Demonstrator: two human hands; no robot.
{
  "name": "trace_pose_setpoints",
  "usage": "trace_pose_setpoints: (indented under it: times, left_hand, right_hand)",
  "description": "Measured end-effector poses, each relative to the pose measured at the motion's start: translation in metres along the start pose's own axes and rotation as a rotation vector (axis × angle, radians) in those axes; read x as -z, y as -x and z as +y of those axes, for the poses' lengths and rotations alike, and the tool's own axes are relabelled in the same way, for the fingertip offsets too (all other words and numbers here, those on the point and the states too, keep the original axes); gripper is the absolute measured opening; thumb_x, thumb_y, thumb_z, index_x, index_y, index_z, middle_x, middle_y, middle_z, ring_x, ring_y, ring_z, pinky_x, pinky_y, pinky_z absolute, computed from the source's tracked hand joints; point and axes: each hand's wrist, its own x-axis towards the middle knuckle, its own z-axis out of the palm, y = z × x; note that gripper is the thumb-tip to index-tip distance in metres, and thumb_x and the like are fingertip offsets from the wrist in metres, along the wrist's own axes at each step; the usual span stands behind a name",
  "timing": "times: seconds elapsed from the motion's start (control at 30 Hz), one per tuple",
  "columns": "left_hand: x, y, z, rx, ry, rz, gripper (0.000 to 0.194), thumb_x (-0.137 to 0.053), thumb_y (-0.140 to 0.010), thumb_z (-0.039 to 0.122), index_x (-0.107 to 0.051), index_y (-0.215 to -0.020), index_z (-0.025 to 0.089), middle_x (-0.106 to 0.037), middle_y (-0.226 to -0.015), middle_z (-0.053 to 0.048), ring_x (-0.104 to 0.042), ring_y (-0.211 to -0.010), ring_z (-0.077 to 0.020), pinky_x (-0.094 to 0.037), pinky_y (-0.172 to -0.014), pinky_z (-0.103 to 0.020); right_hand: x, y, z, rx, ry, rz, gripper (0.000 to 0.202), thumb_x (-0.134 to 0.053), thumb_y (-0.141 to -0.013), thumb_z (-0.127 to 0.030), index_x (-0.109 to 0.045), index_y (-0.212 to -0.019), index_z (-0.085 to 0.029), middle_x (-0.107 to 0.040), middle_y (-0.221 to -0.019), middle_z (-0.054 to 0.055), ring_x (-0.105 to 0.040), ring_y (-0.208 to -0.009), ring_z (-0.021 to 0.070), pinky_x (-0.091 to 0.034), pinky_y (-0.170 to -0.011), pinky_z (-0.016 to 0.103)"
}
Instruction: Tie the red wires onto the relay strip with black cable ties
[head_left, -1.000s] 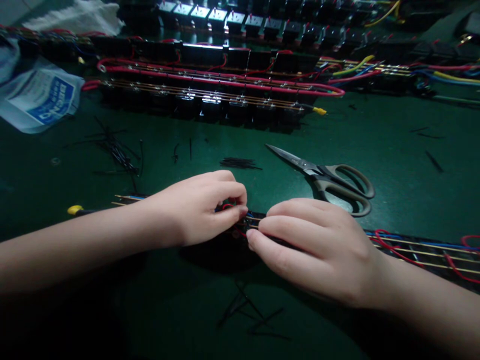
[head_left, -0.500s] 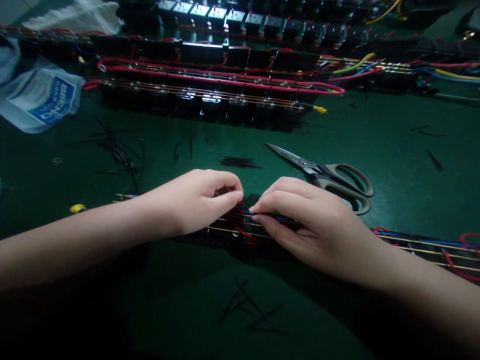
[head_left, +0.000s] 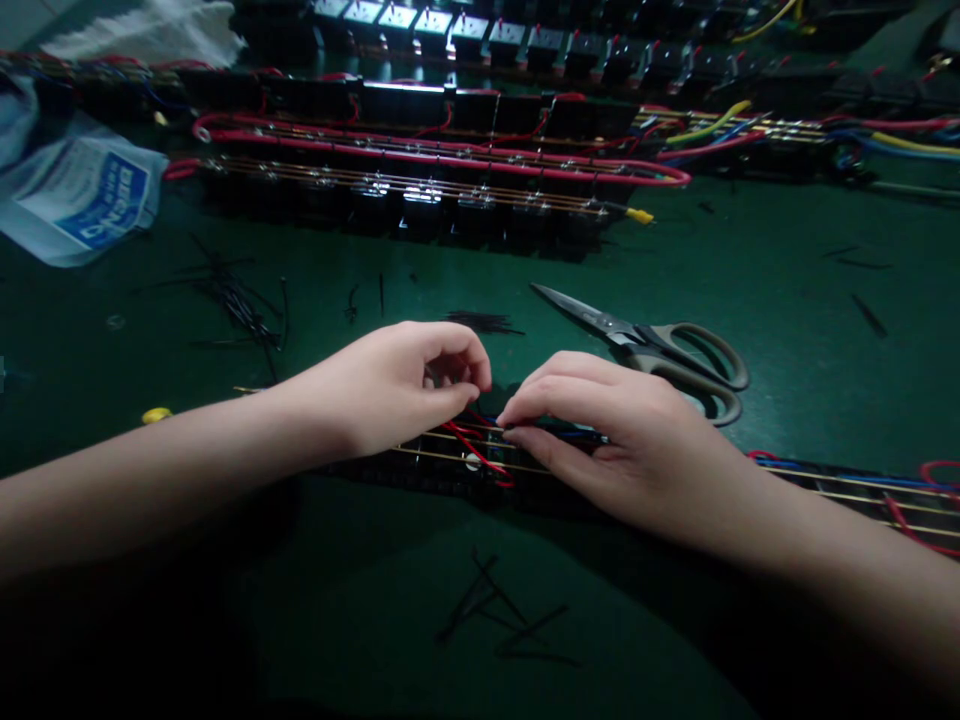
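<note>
My left hand (head_left: 431, 385) is closed in a pinch just above a wired black strip (head_left: 450, 470). A thin dark strand, apparently a black cable tie, runs down from its fingertips. My right hand (head_left: 607, 415) pinches at the wires on the same strip; its fingertips hide what they hold. Red wires (head_left: 480, 450) lie loose between the hands, over brass-coloured rods along the strip. Scissors (head_left: 637, 345) rest open-handled behind my right hand. Several black cable ties (head_left: 487, 322) lie in a small bundle beyond my fingers.
A tangled pile of black ties (head_left: 244, 305) lies at left, and loose pieces (head_left: 499, 620) lie nearer me. Across the green table (head_left: 810, 350) stand black modules with a red cable loop (head_left: 450, 155). A plastic bag (head_left: 97, 195) lies at far left.
My left hand has lifted slightly up and away from the strip, its curled fingers opening a wider loop. More red wire shows beneath it. My right hand has hardly moved.
</note>
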Motion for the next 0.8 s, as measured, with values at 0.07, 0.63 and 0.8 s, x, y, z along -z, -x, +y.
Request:
trace_pose_setpoints:
  times: [0.07, 0.63, 0.8]
  left_hand:
    - [-0.0004, 0.0005, -0.0002, -0.021, 0.014, 0.014, 0.012, -0.055, -0.084, 0.021, -0.066, -0.087, 0.019, -0.067, -0.081, 0.003, -0.06, -0.074, -0.0111, -0.048, -0.066, -0.022]
    - [-0.0023, 0.0024, 0.0017, -0.034, 0.295, -0.008, 0.011, -0.061, -0.076, 0.012, -0.061, -0.085, 0.018, -0.068, -0.079, 0.005, -0.07, -0.072, -0.0101, -0.056, -0.062, -0.017]
    - [-0.0022, 0.0016, 0.0014, -0.055, 0.21, 0.012, 0.011, -0.061, -0.077, 0.012, -0.067, -0.083, 0.019, -0.072, -0.079, 0.005, -0.069, -0.072, -0.0105, -0.055, -0.064, -0.018]
  right_hand:
    - [-0.0003, -0.0007, 0.0002, -0.001, 0.003, 0.005, 0.013, -0.059, -0.089, -0.009, -0.07, -0.094, -0.013, -0.069, -0.091, 0.006, -0.064, -0.086, 0.0166, -0.049, -0.073, 0.027]
    - [0.0, -0.0017, 0.0013, 0.026, 0.008, 0.047, 0.012, -0.057, -0.09, -0.009, -0.068, -0.093, -0.014, -0.069, -0.09, 0.006, -0.064, -0.087, 0.0161, -0.048, -0.071, 0.026]
    - [0.0004, -0.0024, 0.0018, 0.006, 0.004, 0.061, 0.01, -0.058, -0.09, -0.012, -0.067, -0.092, -0.015, -0.071, -0.089, 0.005, -0.064, -0.086, 0.0162, -0.049, -0.071, 0.027]
